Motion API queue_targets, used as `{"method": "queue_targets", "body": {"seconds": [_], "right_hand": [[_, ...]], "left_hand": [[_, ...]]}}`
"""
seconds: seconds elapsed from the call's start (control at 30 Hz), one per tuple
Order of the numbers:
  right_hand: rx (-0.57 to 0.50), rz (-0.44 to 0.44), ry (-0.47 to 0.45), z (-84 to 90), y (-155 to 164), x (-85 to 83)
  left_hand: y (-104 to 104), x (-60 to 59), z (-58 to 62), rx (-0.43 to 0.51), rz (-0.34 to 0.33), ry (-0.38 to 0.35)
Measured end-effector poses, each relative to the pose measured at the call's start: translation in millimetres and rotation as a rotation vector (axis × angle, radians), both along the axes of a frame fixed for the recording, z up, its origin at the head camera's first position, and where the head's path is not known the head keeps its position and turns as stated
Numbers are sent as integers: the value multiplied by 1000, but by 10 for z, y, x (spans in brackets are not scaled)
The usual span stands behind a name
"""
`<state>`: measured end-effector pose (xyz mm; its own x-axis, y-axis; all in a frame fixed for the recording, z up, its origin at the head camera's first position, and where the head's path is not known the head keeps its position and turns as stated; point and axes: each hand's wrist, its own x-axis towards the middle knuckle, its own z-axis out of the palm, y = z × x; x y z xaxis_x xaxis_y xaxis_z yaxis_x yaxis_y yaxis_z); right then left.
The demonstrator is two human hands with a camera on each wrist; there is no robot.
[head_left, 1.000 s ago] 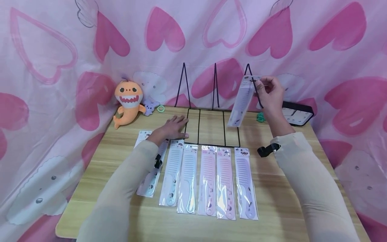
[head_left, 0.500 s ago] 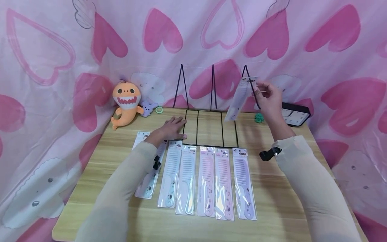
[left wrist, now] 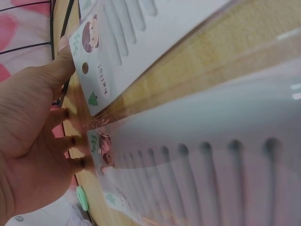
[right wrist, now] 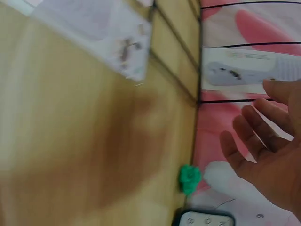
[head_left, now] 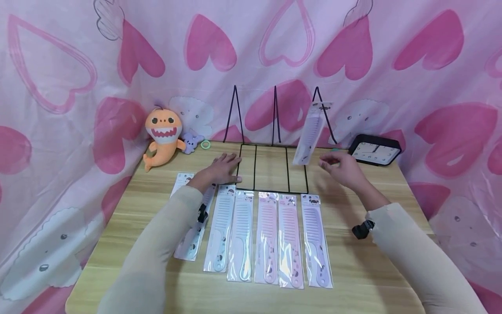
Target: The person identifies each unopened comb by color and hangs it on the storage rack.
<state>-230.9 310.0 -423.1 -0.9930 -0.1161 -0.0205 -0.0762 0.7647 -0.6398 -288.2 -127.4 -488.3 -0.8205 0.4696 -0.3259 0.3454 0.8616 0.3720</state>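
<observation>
A packaged purple comb (head_left: pixel 310 133) hangs from the right-hand prong of a black wire rack (head_left: pixel 272 191). My right hand (head_left: pixel 342 169) is just right of and below it, holding nothing, fingers loosely bent; the right wrist view shows the hand (right wrist: pixel 270 136) with fingers spread apart. My left hand (head_left: pixel 221 169) rests on the table at the rack's left side, fingers extended. Under the left forearm lies a partly covered packaged comb (head_left: pixel 192 237). Beside it, a row of packaged combs lies before the rack, among them a blue comb (head_left: pixel 242 240), a pink comb (head_left: pixel 290 244) and another purple comb (head_left: pixel 317 244).
An orange shark plush (head_left: pixel 162 135) stands at the back left, with a small purple plush (head_left: pixel 191 142) and a green ring (head_left: pixel 205 144) beside it. A black-framed clock (head_left: pixel 375 150) stands back right. A green object (right wrist: pixel 190 179) lies near it. Heart-printed cloth (head_left: pixel 211 43) hangs behind.
My right hand has let go of the packaged comb on the right prong and moved down and away from it. The comb hangs there by itself. My left hand has stayed at the rack.
</observation>
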Motion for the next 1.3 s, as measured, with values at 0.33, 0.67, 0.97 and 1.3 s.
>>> {"method": "queue_targets", "body": {"seconds": [0.33,0.67,0.97,1.3], "right_hand": [[99,161,-66,-369,131,309],[145,223,-71,-598,78,486],[181,235,-84,-648,68,489],[93,179,-189,-633,37,516]], "left_hand": [[10,4,5,-9,-7,3],[6,19,13,-9,-21,10],[10,27,10,-12,-39,16],[2,37,17,-2,-29,14]]}}
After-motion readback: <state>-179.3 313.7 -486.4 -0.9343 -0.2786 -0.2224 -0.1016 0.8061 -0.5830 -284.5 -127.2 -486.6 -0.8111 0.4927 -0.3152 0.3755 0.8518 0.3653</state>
